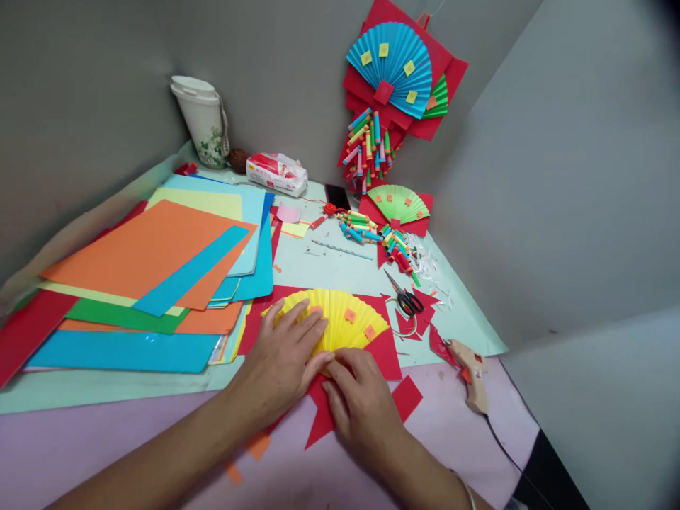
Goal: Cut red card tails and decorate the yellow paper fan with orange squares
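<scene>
On the red paper (390,354) near the table's front edge lies a yellow fan (340,315), pleated, with small orange squares. The left hand (281,361) presses flat, fingers spread, on its left half; the right hand (358,400) pinches its base.

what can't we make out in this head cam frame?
- Head view: base of the yellow paper fan is covered by the left hand and right hand.
- Print on the tissue pack: too small to read.
- Glue gun cord runs out of the bottom edge.
- Lower sheets of the paper stack: overlapped by the upper ones.
</scene>
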Demonstrator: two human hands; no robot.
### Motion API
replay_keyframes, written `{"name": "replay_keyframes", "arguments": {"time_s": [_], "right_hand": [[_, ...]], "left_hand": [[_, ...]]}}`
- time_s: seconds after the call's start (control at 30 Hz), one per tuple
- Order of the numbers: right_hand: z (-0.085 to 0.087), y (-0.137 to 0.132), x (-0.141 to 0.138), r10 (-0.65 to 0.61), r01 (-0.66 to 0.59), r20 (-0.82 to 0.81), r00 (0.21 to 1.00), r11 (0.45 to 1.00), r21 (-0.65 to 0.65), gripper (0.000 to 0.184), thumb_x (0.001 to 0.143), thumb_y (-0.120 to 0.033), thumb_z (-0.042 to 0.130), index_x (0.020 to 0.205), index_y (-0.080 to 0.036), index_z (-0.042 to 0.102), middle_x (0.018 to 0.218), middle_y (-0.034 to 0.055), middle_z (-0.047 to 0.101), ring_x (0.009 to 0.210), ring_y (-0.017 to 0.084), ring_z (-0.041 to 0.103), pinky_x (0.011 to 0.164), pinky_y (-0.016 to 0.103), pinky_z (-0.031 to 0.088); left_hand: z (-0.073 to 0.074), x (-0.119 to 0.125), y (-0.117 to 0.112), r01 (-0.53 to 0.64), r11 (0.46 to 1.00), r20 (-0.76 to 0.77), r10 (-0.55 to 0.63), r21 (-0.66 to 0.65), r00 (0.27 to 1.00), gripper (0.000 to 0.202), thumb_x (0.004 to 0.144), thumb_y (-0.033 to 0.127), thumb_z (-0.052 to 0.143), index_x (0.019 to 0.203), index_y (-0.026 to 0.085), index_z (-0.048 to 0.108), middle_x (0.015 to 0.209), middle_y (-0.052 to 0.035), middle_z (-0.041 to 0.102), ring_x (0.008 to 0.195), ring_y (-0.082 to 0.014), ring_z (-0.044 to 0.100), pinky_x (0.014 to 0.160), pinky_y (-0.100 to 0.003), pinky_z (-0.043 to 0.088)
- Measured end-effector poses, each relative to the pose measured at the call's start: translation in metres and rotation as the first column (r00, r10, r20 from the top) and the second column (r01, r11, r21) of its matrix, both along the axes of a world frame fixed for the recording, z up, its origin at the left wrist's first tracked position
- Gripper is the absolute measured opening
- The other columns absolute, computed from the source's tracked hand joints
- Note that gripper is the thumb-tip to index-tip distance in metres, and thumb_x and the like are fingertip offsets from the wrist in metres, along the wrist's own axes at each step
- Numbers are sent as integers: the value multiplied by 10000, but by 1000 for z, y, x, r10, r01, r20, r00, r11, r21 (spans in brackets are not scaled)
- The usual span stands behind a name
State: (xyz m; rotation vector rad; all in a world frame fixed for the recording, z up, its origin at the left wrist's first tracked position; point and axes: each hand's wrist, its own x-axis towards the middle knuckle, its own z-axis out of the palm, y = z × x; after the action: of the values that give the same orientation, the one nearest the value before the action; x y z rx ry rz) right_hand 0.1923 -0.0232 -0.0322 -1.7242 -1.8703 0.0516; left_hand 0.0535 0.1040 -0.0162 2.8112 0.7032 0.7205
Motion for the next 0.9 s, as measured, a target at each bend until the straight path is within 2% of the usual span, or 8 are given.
{"name": "replay_keyframes", "arguments": {"time_s": [0.9], "right_hand": [[0,-1,-1,4,-4,-10,1000,1000,-8,349,882,-52,526,1209,-158,588,1094,138,604,993,262,555,842,425,528]], "left_hand": [[-1,3,4,7,996,-51,-11,-84,999,373,979,315,457,1265,172,650,1374,-82,648,1356,-340,471,1138,-586,262]]}}
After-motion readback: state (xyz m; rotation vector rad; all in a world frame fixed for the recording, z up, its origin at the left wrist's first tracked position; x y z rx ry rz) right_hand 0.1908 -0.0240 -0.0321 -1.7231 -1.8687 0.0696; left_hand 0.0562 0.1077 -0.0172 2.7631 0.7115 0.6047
